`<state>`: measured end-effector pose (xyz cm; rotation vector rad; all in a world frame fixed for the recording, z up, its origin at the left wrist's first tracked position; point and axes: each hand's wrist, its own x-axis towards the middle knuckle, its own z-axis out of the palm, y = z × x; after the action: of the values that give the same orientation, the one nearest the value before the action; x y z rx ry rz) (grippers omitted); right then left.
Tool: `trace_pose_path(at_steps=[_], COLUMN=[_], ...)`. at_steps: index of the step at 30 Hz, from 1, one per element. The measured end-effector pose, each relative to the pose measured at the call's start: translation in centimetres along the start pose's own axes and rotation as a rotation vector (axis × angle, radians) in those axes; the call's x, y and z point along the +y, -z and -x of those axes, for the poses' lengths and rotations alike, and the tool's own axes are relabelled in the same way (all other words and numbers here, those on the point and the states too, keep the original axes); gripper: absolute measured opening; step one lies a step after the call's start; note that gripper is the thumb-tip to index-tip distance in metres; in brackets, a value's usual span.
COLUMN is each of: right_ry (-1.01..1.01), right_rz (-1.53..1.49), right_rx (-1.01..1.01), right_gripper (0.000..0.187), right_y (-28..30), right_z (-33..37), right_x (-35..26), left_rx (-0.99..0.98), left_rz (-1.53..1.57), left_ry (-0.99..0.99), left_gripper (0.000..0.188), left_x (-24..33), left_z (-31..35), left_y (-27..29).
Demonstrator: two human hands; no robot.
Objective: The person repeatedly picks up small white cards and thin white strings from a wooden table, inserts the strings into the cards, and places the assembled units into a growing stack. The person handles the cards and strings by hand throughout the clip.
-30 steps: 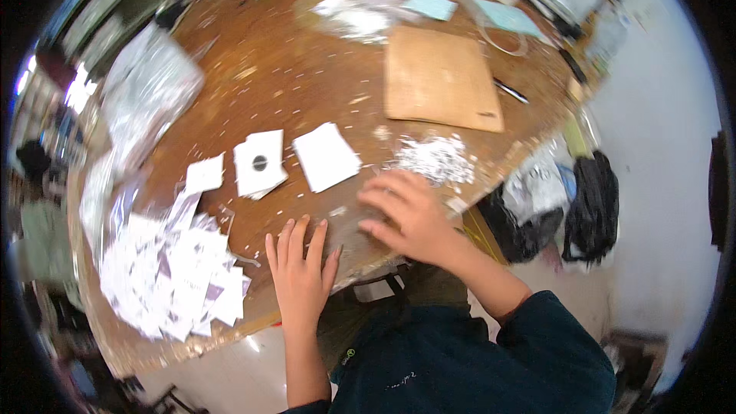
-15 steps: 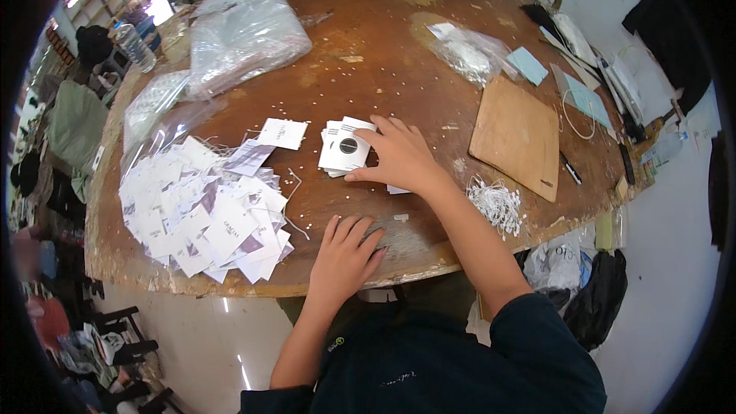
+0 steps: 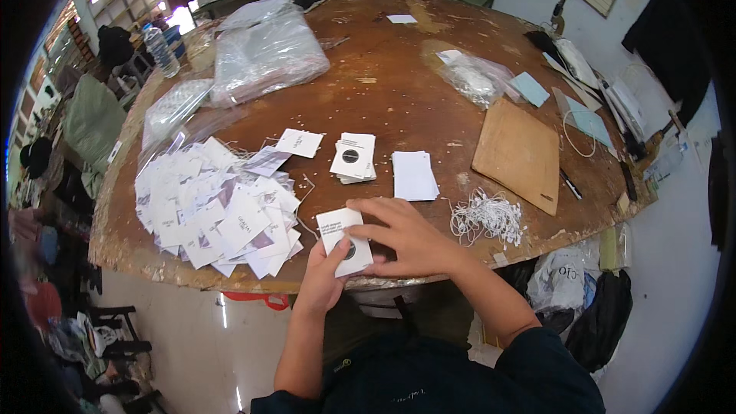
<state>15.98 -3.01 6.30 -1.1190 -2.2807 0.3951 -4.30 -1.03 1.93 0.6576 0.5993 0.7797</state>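
Near the table's front edge, my left hand point(image 3: 323, 277) holds a small stack of white hang tags point(image 3: 334, 220), its thumb across the front. The top tag has printed lines and a black circle, partly under the thumb. My right hand point(image 3: 405, 239) is closed about the stack's right side, fingers at its upper and lower edges. Beyond my hands lies another stack of tags with a black circle point(image 3: 353, 156). A neat stack of plain white cards point(image 3: 415, 175) sits to its right. On the left spreads a large loose heap of white and greyish tags point(image 3: 218, 211).
White looped strings point(image 3: 487, 217) lie in a tangle at the right, before a wooden board point(image 3: 517, 153) and a black pen point(image 3: 570, 183). Clear plastic packages point(image 3: 268, 57) fill the back left beside a water bottle point(image 3: 160, 52). Another plastic bag point(image 3: 475, 80) rests farther back right.
My right hand has drawn back toward me from the tag stack, which stays on the table. My left hand has risen from the table edge and now holds tags. The plain cards are uncovered.
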Motion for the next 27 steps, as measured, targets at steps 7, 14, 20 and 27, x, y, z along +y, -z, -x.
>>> trace_pose_path(at_steps=[7,14,20,27], right_ry=[-0.407,-0.522,-0.422,-0.395], right_rz=[0.386,0.309,0.324,0.418], right_rx=[0.004,-0.168,-0.095,0.008], right_gripper=[0.077,0.072,0.061,0.05], right_y=[3.6,4.0,4.2,3.7], right_z=[1.9,2.4,2.6,3.2], right_x=[8.2,10.5,10.6,9.9], left_rx=[0.109,0.155,0.147,0.126], left_rz=[-0.223,-0.344,-0.239,-0.209], left_ry=[-0.162,-0.195,-0.169,-0.175], left_gripper=[0.033,0.028,0.027,0.026], left_x=[-0.6,-1.4,-1.1,-1.0], left_z=[-1.9,-2.6,-2.3,-2.4], left_y=[0.6,1.2,1.1,1.0])
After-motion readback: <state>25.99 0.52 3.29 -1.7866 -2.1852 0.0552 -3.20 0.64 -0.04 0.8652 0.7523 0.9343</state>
